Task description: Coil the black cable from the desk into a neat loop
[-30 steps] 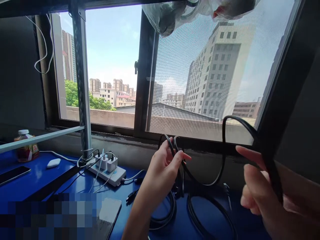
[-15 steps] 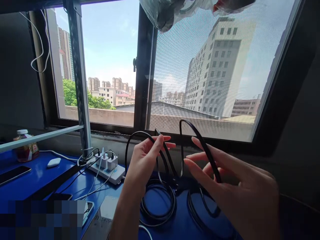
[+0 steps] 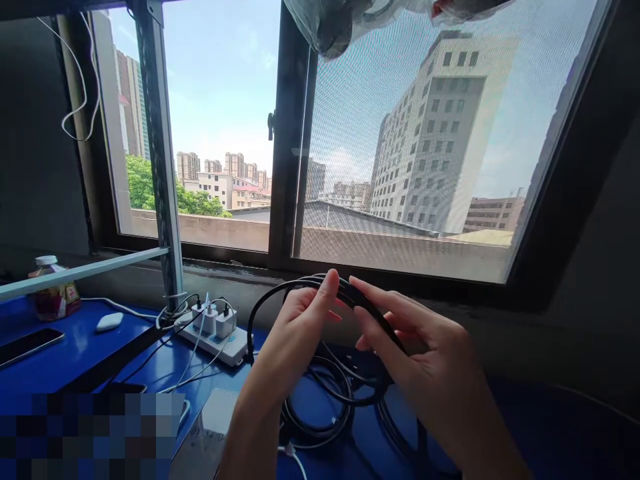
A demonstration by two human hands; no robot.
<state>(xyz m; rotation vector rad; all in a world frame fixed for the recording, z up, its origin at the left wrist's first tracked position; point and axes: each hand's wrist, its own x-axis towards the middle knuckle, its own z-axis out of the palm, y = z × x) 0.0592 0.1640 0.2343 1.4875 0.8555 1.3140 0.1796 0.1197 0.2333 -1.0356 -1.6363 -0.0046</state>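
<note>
A black cable (image 3: 270,288) hangs in loops between my two hands, above the blue table. My left hand (image 3: 295,333) is closed on the gathered strands, its thumb pointing up along them. Close beside it, my right hand (image 3: 415,340) pinches the same cable between thumb and fingers, a short way to the right. Below them a coiled black cable (image 3: 345,427) lies on the table, and another black coil (image 3: 387,423) rests to its right, partly covered by my right hand. Whether these coils join the held cable I cannot tell.
A white power strip (image 3: 217,343) with several plugs and cords stands left of my hands. Farther left are a white case (image 3: 109,322), a phone (image 3: 30,347) and a bottle (image 3: 53,293). A metal shelf post (image 3: 163,167) rises before the window.
My right hand has moved left to meet my left hand, bringing its strand against the others. The held cable now forms a rounder loop.
</note>
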